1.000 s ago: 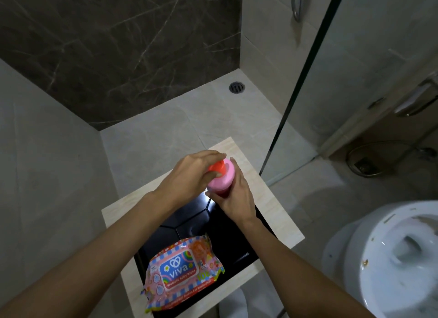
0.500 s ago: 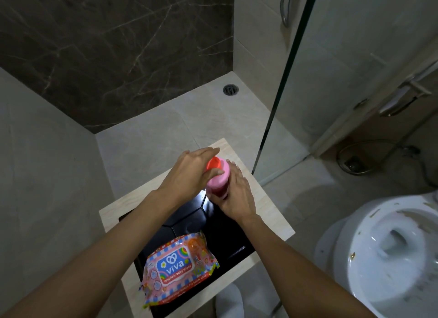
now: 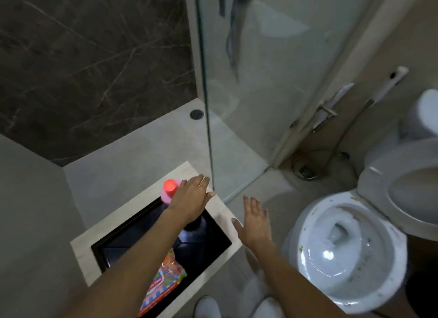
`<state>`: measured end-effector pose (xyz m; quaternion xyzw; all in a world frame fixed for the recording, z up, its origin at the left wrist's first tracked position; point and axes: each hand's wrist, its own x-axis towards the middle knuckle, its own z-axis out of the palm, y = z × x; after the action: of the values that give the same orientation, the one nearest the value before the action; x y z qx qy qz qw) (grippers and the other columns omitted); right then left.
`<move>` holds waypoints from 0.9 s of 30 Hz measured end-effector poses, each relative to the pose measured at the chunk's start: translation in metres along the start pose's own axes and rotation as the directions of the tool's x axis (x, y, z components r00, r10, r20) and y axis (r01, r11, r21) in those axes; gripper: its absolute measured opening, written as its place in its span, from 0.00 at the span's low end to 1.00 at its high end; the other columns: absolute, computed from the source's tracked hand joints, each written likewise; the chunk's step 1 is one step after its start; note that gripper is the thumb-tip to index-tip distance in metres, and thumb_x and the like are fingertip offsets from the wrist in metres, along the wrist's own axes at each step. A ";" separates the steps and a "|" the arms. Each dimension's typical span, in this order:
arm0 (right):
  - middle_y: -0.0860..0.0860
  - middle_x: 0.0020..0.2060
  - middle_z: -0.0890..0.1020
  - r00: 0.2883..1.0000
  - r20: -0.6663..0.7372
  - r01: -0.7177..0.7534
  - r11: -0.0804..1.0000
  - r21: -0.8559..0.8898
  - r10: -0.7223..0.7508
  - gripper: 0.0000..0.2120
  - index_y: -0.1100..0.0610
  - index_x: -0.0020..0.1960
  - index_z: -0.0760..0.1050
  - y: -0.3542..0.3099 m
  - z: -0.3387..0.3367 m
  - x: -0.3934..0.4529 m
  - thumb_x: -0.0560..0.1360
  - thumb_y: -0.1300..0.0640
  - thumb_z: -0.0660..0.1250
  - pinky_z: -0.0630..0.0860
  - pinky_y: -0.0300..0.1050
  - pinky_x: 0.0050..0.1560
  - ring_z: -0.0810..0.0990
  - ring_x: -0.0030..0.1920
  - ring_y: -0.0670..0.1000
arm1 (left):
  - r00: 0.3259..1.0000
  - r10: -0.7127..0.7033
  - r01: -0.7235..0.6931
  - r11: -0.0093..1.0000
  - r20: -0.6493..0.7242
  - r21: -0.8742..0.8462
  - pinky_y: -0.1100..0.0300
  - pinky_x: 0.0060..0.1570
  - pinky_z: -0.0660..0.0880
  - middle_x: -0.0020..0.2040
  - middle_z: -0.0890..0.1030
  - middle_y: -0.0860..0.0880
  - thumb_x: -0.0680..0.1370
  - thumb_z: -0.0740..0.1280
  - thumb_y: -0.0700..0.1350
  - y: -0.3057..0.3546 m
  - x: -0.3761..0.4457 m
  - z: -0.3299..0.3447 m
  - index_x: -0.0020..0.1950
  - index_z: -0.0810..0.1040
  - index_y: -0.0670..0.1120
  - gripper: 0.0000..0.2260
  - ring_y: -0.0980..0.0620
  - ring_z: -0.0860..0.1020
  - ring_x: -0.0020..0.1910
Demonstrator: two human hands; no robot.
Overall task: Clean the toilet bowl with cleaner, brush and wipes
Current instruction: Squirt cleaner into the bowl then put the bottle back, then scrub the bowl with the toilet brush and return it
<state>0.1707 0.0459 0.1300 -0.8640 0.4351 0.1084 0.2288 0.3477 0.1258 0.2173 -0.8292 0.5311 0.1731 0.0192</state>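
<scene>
Fingers on both hands are seen spread and empty: the left hand [image 3: 189,200] is held over the table beside the cleaner bottle [image 3: 168,190], the right hand [image 3: 254,222] apart from it. Largest first: the soiled toilet bowl [image 3: 343,251], the table [image 3: 154,196], the wipes pack [image 3: 163,279]. The bottle could be toppled by a careless sweep.

Both forearms outstretched, left hand [image 3: 190,202] and right hand [image 3: 254,222] flat, fingers straight, palms down.
</scene>
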 end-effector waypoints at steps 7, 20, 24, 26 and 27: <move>0.54 0.78 0.46 0.980 0.010 -0.200 0.980 0.007 0.200 0.35 0.54 0.79 0.42 0.101 -0.059 -0.026 0.80 0.42 0.54 0.46 0.55 0.76 0.43 0.78 0.54 | 0.972 0.005 -0.034 0.992 0.236 0.119 0.47 0.73 0.49 0.78 0.49 0.42 0.83 0.47 0.57 0.085 0.018 0.018 0.78 0.46 0.44 0.28 0.45 0.50 0.77; 0.55 0.78 0.47 0.901 -0.026 -0.429 0.899 0.092 0.433 0.33 0.54 0.79 0.42 0.262 -0.120 -0.068 0.81 0.42 0.51 0.47 0.56 0.75 0.43 0.78 0.55 | 0.950 0.236 -0.270 0.950 0.204 0.157 0.47 0.73 0.48 0.78 0.48 0.44 0.82 0.49 0.58 0.274 0.091 0.010 0.78 0.48 0.45 0.29 0.47 0.49 0.77; 0.54 0.78 0.48 0.860 -0.019 -0.499 0.848 0.177 0.510 0.33 0.53 0.79 0.43 0.305 -0.124 -0.084 0.81 0.42 0.53 0.45 0.57 0.75 0.44 0.78 0.55 | 0.927 0.289 -0.330 0.932 0.240 0.150 0.49 0.73 0.47 0.78 0.48 0.44 0.82 0.49 0.57 0.323 0.102 0.017 0.78 0.48 0.45 0.28 0.47 0.48 0.77; 0.53 0.78 0.49 0.835 -0.028 -0.532 0.818 0.219 0.550 0.33 0.53 0.79 0.45 0.323 -0.123 -0.093 0.81 0.43 0.54 0.45 0.57 0.76 0.46 0.78 0.55 | 0.910 0.318 -0.364 0.919 0.265 0.149 0.48 0.73 0.47 0.78 0.49 0.43 0.82 0.49 0.57 0.344 0.107 0.023 0.78 0.48 0.45 0.28 0.47 0.48 0.77; 0.53 0.78 0.49 0.823 -0.028 -0.548 0.806 0.225 0.567 0.33 0.53 0.79 0.45 0.331 -0.122 -0.098 0.81 0.43 0.54 0.45 0.57 0.75 0.46 0.78 0.55 | 0.902 0.334 -0.383 0.912 0.272 0.149 0.48 0.74 0.48 0.78 0.49 0.43 0.82 0.50 0.57 0.353 0.109 0.026 0.78 0.48 0.45 0.29 0.46 0.49 0.77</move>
<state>-0.1549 -0.1157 0.1742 -0.6734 0.6888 0.0841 0.2549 0.0684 -0.1176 0.2131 -0.6835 0.6833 0.2191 0.1339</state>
